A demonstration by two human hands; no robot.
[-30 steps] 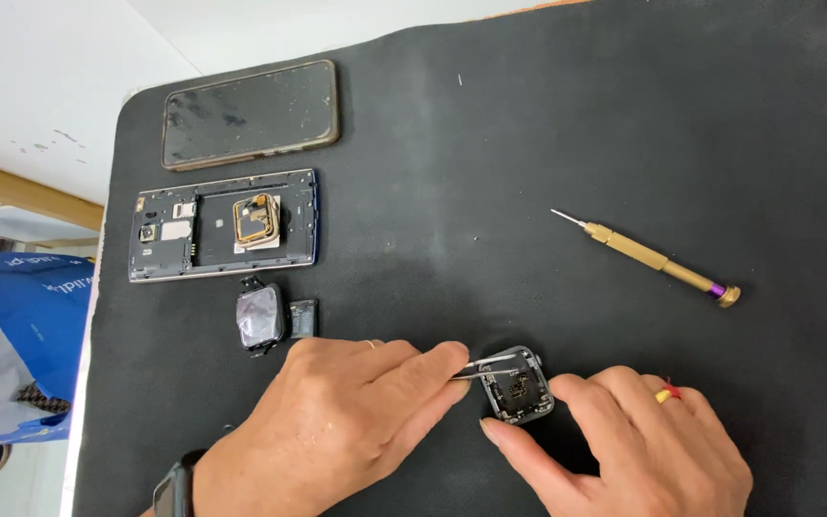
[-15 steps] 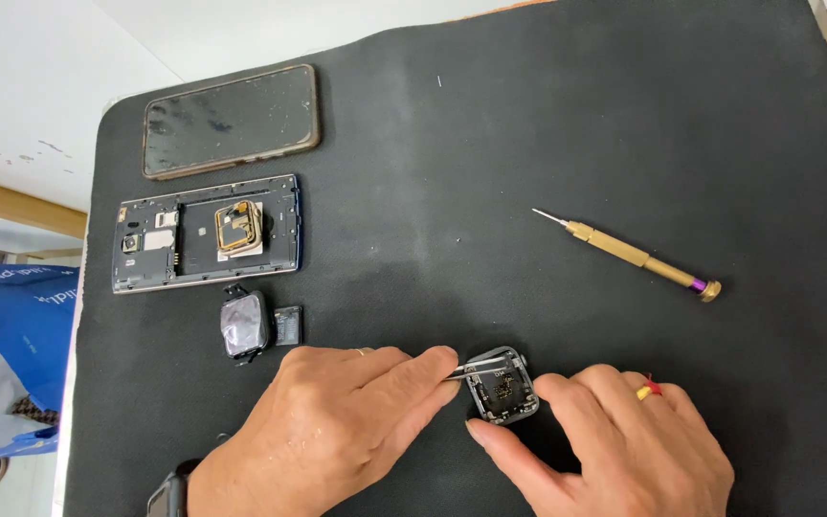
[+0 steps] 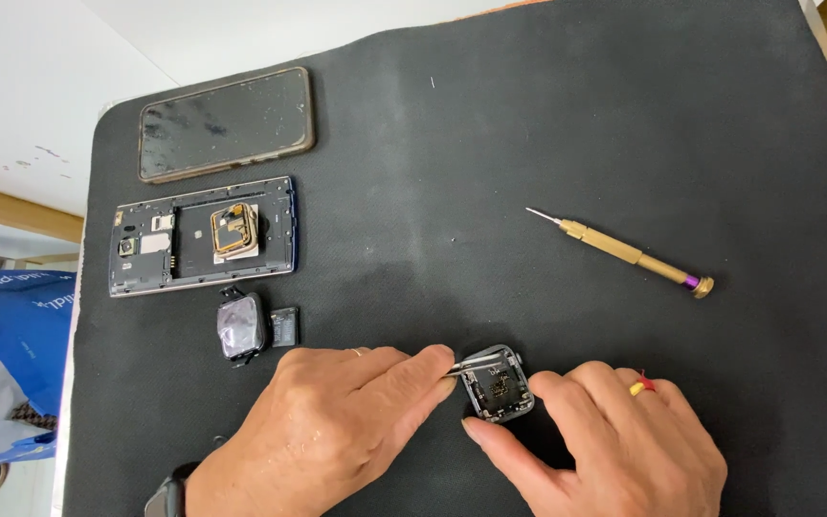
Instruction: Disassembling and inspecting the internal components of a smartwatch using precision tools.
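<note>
Open watch case on black mat, near edge. Right hand pinches its sides; left hand grips thin tweezers at the rim. Looks light, rigid, fragile inside; hold by outer frame.

Both hands low, palms down: left hand pinching, right hand fingertips bracing.

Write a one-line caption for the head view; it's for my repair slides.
Left hand works tweezers into an open watch case steadied by the right hand.
</note>
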